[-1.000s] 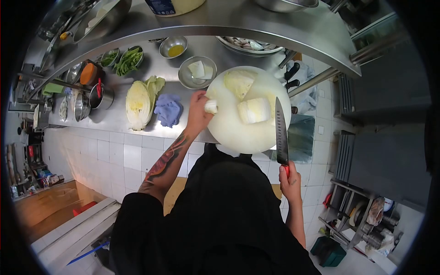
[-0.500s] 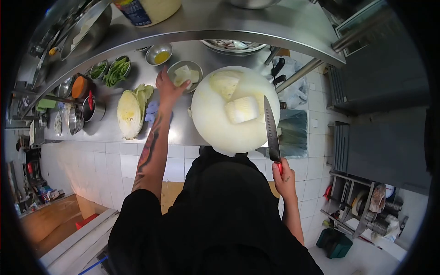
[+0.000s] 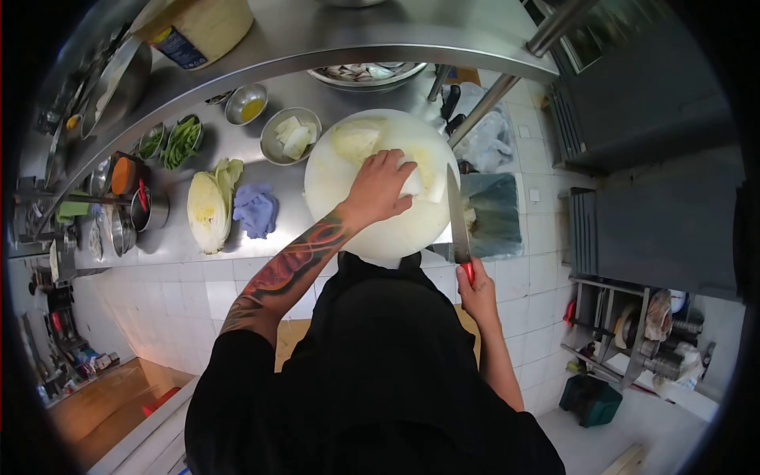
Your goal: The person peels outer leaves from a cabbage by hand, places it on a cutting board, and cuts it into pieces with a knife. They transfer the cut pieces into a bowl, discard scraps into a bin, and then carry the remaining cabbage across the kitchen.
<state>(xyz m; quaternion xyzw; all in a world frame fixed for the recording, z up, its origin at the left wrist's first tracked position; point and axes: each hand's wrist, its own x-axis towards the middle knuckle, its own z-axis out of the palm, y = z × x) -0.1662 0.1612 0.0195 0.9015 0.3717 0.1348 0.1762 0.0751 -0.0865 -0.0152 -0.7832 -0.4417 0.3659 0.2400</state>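
Observation:
My right hand (image 3: pixel 477 289) is wrapped round the red handle of a kitchen knife (image 3: pixel 457 214), whose long blade points away from me at the right edge of the round white cutting board (image 3: pixel 324 186). On the board, my left hand (image 3: pixel 381 188) grips a cut piece of napa cabbage (image 3: pixel 412 184), fingers over its far side and thumb at the near side; the hand hides much of it. Beyond it lies another cabbage chunk (image 3: pixel 358 138). Left of the board, a metal bowl (image 3: pixel 269 147) contains several pale cut pieces (image 3: pixel 294 136).
A halved napa cabbage (image 3: pixel 209 207) and a blue cloth (image 3: pixel 255 210) lie to the left. Behind are a bowl of yellow liquid (image 3: pixel 246 104), a bowl of green vegetables (image 3: pixel 184 141) and a bowl of fish (image 3: pixel 368 73). A steel shelf (image 3: pixel 317 49) overhangs the counter.
My left hand has moved right, from the bowl of cut pieces to the cabbage on the board. The knife stays in my right hand beside the board. The camera view has shifted slightly.

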